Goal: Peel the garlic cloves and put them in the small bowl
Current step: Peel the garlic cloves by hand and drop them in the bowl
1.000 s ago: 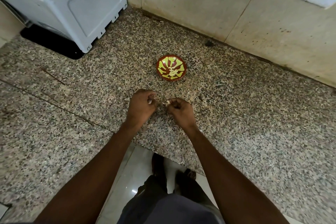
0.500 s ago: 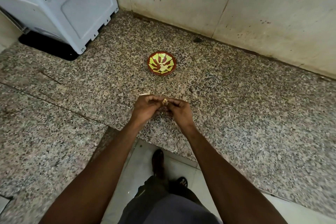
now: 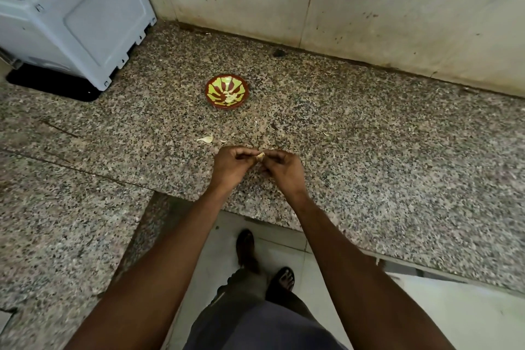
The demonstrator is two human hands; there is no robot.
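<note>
A small red bowl with a yellow-green pattern stands on the speckled granite counter; pale peeled garlic pieces lie in its middle. In front of it, above the counter, my left hand and my right hand meet fingertip to fingertip. Between them they pinch one pale garlic clove, mostly hidden by the fingers. A loose clove or piece of skin lies on the counter just beyond my left hand.
A white appliance on a black base sits at the back left. The tiled wall runs behind the bowl, with a switch plate at the top edge. Small bits of skin lie right of the bowl. The counter's front edge is under my forearms.
The hands came together from slightly apart and now work one clove between their fingertips. The view tilted down, so the bowl sits farther from the hands, and the loose piece on the counter shows.
</note>
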